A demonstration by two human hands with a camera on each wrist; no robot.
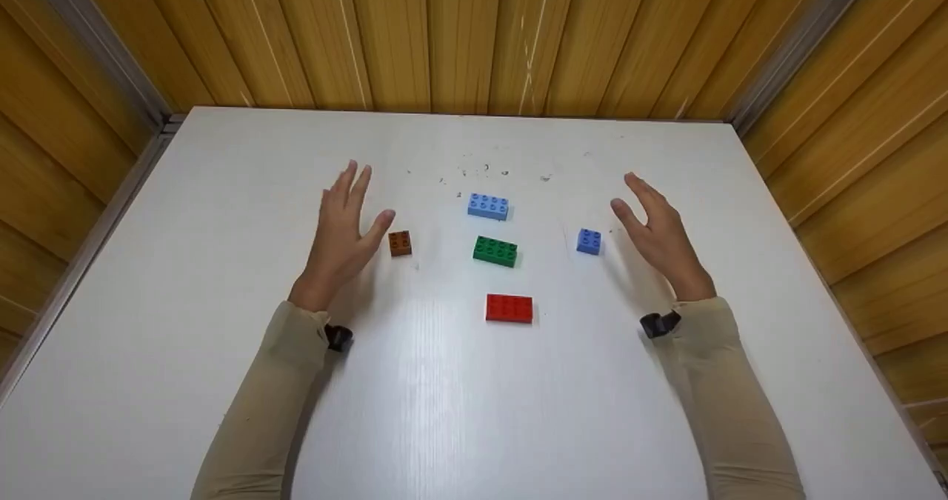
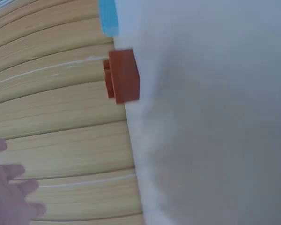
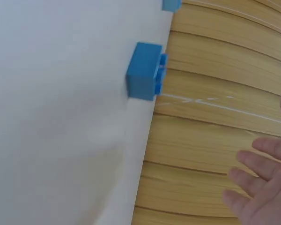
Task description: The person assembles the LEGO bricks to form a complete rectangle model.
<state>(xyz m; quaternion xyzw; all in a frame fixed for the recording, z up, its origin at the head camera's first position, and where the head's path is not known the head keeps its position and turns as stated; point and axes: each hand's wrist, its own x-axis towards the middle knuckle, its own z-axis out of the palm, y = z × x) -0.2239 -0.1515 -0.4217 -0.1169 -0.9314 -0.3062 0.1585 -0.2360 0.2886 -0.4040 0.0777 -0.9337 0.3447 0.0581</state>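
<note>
My left hand [image 1: 341, 233] is held over the table with fingers extended, its thumb near a small brown building brick [image 1: 400, 243]. On the other side, my right hand [image 1: 659, 237] hovers with spread fingers beside a small blue brick [image 1: 589, 241]. Neither hand holds anything. Between them a light blue brick [image 1: 488, 206], a green brick [image 1: 495, 251] and a red brick [image 1: 509, 308] lie in a rough column, studs up. The left wrist view shows the brown brick [image 2: 125, 76] close by; in the right wrist view the blue brick [image 3: 145, 71] appears.
The bricks lie on a white table [image 1: 444, 426]. Small dark marks [image 1: 505, 172] dot its surface behind the light blue brick. Wood-patterned panels [image 1: 459, 41] rise behind the far edge and along both sides. Dark straps [image 1: 659, 325] circle the wrists.
</note>
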